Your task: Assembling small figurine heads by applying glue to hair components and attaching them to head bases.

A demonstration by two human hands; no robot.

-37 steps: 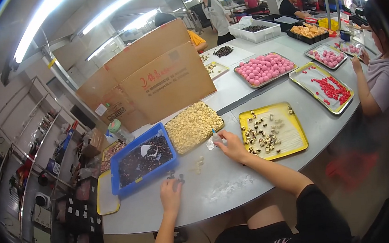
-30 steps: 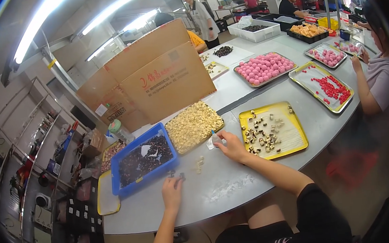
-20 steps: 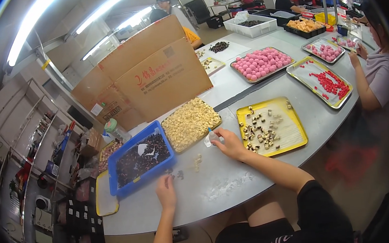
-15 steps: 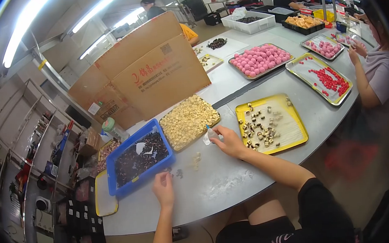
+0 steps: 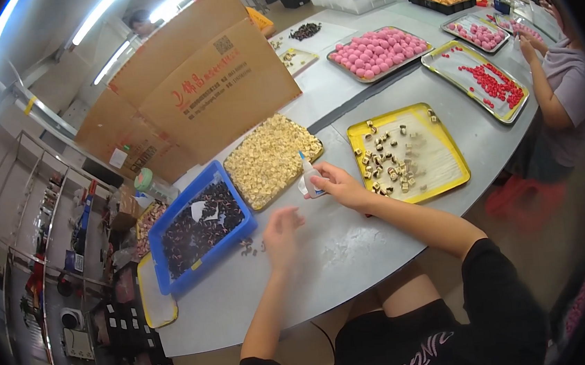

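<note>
My right hand (image 5: 338, 185) grips a small clear squeeze bottle (image 5: 311, 179) with a pointed blue tip, held upright over the grey table. To its left, my left hand (image 5: 283, 235) is smeared by motion above the table, and anything between its fingers cannot be made out. A few small dark bits (image 5: 248, 247) lie beside it, near a blue tray (image 5: 210, 260) of dark curled pieces with a white scrap on top. Beyond both hands is a tray heaped with pale cream pieces (image 5: 273, 158). A yellow-rimmed tray (image 5: 436, 154) on the right holds scattered black-and-cream pieces (image 5: 392, 172).
A large cardboard sheet (image 5: 221, 84) stands behind the cream pieces. Further back are trays of pink balls (image 5: 382, 53) and red pieces (image 5: 496, 85). A person in a light top (image 5: 563, 89) sits at the far right. A lidded jar (image 5: 156, 185) stands by the blue tray.
My left hand has moved right and away from me, toward the bottle. My right hand has tilted the bottle more upright. The whole view has shifted slightly.
</note>
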